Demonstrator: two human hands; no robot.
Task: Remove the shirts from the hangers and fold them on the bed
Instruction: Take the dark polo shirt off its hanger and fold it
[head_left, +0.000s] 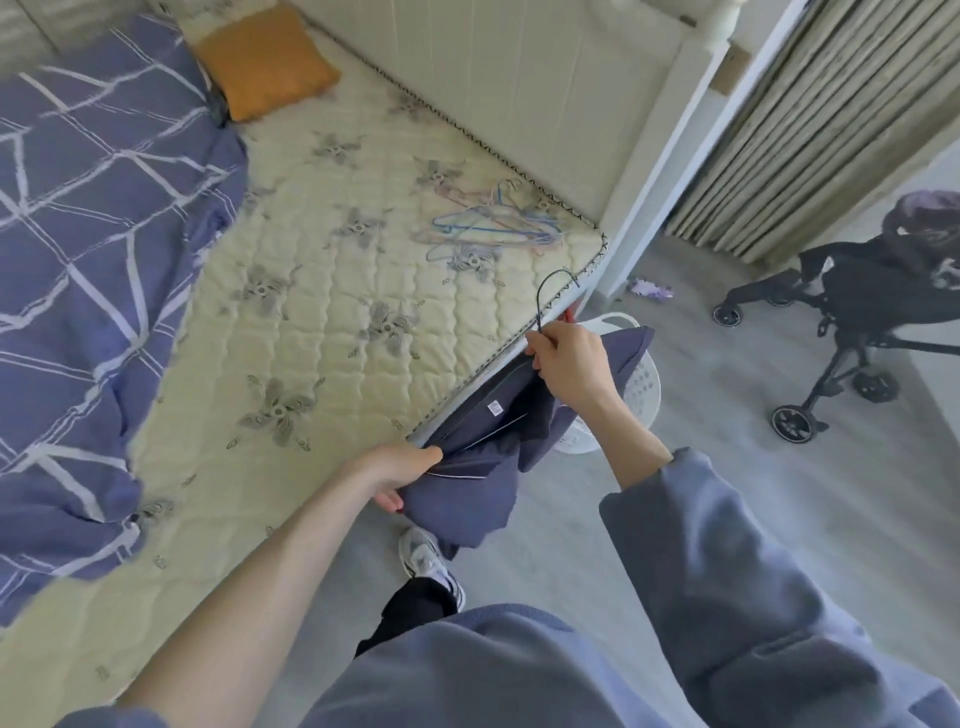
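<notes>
The person stands at the bed's (332, 332) edge with a dark blue shirt (467, 493) held just off the mattress corner. The right hand (571, 364) pinches the neck of a dark wire hanger (550, 291) at the collar; the left hand (400, 470) grips the shirt's lower fold. Pastel hangers (488, 223) lie heaped on the mattress near a white basket (644, 384).

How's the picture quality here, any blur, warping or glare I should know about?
Head view: wide-angle distortion bows the mattress edge and curtain; the blue duvet at the left looks smeared; the left hand, right hand, navy shirt and hanger hook at centre are fairly sharp; light is soft and even, no glare.
</notes>
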